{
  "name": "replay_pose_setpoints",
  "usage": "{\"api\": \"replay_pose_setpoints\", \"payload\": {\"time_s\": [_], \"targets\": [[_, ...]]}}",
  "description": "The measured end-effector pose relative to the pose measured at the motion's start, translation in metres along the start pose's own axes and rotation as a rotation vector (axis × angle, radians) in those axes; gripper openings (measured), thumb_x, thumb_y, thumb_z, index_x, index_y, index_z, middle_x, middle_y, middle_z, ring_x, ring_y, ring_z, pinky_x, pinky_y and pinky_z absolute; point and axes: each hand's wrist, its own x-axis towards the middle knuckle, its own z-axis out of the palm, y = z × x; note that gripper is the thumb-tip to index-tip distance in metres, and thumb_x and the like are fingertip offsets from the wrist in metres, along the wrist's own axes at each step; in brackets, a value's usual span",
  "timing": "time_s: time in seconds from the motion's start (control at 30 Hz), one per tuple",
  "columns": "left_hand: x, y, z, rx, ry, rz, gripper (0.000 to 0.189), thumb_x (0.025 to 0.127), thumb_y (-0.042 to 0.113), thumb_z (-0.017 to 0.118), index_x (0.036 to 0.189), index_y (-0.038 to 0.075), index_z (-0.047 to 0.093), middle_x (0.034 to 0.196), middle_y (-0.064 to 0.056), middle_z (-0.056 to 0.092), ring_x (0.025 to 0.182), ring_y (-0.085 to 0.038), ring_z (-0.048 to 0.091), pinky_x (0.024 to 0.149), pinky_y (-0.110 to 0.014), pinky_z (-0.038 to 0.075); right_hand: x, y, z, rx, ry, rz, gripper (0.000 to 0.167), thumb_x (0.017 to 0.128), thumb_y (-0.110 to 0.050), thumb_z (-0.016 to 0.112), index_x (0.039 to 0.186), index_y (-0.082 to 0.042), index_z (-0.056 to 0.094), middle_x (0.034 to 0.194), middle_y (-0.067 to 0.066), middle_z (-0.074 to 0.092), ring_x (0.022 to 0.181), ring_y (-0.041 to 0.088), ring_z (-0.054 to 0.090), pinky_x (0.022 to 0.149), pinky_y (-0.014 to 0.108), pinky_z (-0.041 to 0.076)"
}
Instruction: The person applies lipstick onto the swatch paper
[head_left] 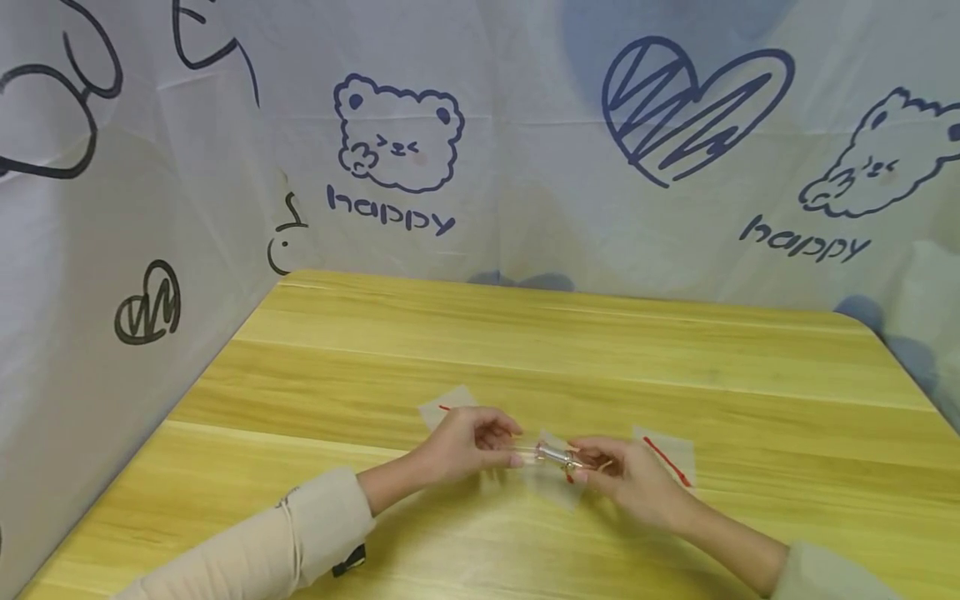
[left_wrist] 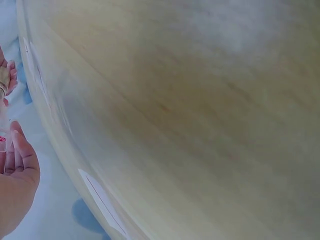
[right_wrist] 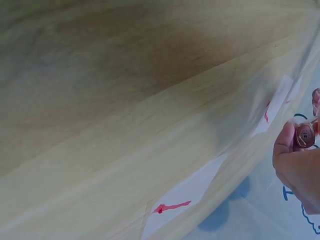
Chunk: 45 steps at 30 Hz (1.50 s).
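Note:
Both hands meet over the middle of the table around a small shiny lip gloss tube (head_left: 557, 455) with a silver middle. My right hand (head_left: 637, 483) grips its right end; in the right wrist view, its round reddish base (right_wrist: 305, 135) with a small label peeks out between the fingers. From the other side, my left hand (head_left: 465, 446) pinches the clear end piece (head_left: 527, 451) between thumb and fingertips. Just below the tube lies a white paper slip (head_left: 558, 492) with a red mark, partly covered by the right fingers.
Another white slip with a red streak (head_left: 667, 460) lies right of the right hand. A third slip (head_left: 450, 404) sits behind the left hand. A small black object (head_left: 349, 560) shows beside the left sleeve. Printed cloth (head_left: 525, 208) hangs around the wooden table (head_left: 525, 350).

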Motion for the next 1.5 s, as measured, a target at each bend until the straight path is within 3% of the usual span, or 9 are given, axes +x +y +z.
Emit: {"api": "replay_pose_setpoints", "payload": {"time_s": [0.23,0.47,0.9,1.5], "targets": [[0.001,0.002,0.002,-0.024,-0.002,0.001,0.027,0.079,0.013,0.073,0.099,-0.004,0.066,0.089,-0.012,0.067,0.072,-0.004,0.057,0.065,-0.014,0.051,0.0,-0.004,-0.002,0.063,-0.004,0.004,0.03,0.087,-0.016,0.064,0.108,0.005,0.062,0.095,0.012,0.068,0.081,0.001,0.057,0.066,0.021,0.053],[0.003,0.004,0.007,-0.034,0.006,0.004,0.027,0.08,0.013,0.073,0.099,-0.005,0.067,0.086,-0.013,0.068,0.07,-0.003,0.058,0.064,-0.014,0.051,-0.001,-0.003,0.0,0.081,-0.016,-0.005,0.034,0.088,-0.018,0.062,0.111,0.008,0.061,0.099,0.016,0.068,0.084,0.001,0.06,0.069,0.02,0.053],[0.007,0.006,0.012,-0.034,0.03,0.03,0.027,0.081,0.013,0.072,0.098,-0.007,0.067,0.085,-0.015,0.068,0.067,-0.002,0.056,0.062,-0.012,0.05,0.0,-0.002,0.003,0.134,0.016,0.017,0.035,0.087,-0.016,0.064,0.111,0.009,0.061,0.099,0.019,0.067,0.079,0.003,0.059,0.062,0.019,0.05],[0.008,0.005,0.018,-0.065,0.06,0.01,0.026,0.081,0.011,0.071,0.1,-0.007,0.067,0.087,-0.015,0.068,0.068,-0.004,0.055,0.062,-0.012,0.049,0.001,-0.002,0.005,0.147,0.015,0.038,0.036,0.087,-0.016,0.064,0.111,0.01,0.06,0.098,0.02,0.067,0.078,0.003,0.06,0.065,0.021,0.053]]}}
